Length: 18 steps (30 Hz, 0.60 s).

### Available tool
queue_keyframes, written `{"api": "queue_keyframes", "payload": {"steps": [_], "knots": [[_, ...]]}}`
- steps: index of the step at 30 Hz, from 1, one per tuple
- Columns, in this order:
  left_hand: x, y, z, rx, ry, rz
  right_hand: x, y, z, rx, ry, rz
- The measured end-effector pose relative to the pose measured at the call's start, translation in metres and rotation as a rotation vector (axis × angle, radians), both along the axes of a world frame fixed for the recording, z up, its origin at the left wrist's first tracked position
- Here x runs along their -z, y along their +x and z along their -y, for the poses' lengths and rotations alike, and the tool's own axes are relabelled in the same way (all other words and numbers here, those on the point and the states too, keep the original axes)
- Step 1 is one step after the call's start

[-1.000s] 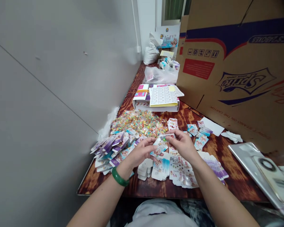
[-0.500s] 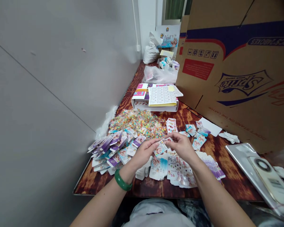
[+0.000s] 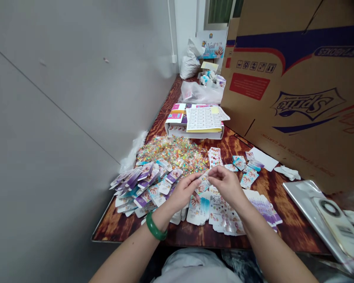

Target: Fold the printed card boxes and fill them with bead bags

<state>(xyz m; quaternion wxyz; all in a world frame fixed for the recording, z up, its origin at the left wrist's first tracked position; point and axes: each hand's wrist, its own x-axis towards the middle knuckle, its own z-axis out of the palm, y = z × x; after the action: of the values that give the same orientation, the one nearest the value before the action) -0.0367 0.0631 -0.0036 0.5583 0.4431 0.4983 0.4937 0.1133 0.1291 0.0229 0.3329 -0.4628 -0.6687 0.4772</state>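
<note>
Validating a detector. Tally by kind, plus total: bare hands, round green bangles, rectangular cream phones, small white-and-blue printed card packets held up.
Bare hands, left hand and right hand: 2
Round green bangle: 1
Rectangular cream phone: 1
Small white-and-blue printed card packet, held up: 1
Total: 5

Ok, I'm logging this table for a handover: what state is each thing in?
Printed packet, held by left hand and right hand
Green bangle, being worn
Colourful pieces, heaped loosely
Small packs, piled untidily
Purple-ended cards, fanned out
White box, lying under printed sheets
Phone, lying camera side up
Brown carton, logo upside down
White sack, standing upright
</note>
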Motion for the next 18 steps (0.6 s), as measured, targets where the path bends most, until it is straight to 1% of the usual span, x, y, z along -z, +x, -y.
{"api": "queue_keyframes", "payload": {"steps": [1,2,3,5,6,7,11,13,14,15,16,18], "knots": [[0.0,-0.001,0.0,0.005,0.003,0.038,0.0,0.001,-0.001,0.041,0.076,0.038],[0.0,-0.002,0.0,0.017,0.005,0.072,0.0,0.002,-0.002,0.043,0.099,0.07],[0.0,-0.004,0.0,0.033,0.005,0.1,-0.001,0.003,-0.003,0.004,0.071,0.094],[-0.001,-0.007,0.0,0.062,-0.011,0.135,-0.003,0.005,-0.004,-0.14,-0.031,0.126],[-0.002,-0.009,-0.001,0.069,-0.034,0.141,-0.005,0.006,-0.004,-0.197,-0.046,0.149],[-0.004,-0.011,-0.002,0.07,-0.064,0.138,-0.006,0.006,-0.004,-0.219,-0.02,0.183],[-0.011,-0.014,-0.008,0.103,-0.177,0.081,-0.013,0.001,0.0,-0.206,0.205,0.318],[-0.013,-0.012,-0.011,0.12,-0.208,0.059,-0.013,-0.002,0.001,-0.213,0.265,0.325],[-0.014,-0.011,-0.012,0.111,-0.221,0.057,-0.013,-0.003,0.001,-0.207,0.27,0.311],[-0.014,-0.01,-0.013,0.092,-0.23,0.062,-0.012,-0.002,0.0,-0.195,0.246,0.279],[-0.015,-0.008,-0.014,0.069,-0.235,0.074,-0.01,-0.001,-0.001,-0.196,0.183,0.223],[-0.016,-0.006,-0.015,0.023,-0.219,0.133,-0.006,0.004,-0.005,-0.253,-0.03,0.04]]}}
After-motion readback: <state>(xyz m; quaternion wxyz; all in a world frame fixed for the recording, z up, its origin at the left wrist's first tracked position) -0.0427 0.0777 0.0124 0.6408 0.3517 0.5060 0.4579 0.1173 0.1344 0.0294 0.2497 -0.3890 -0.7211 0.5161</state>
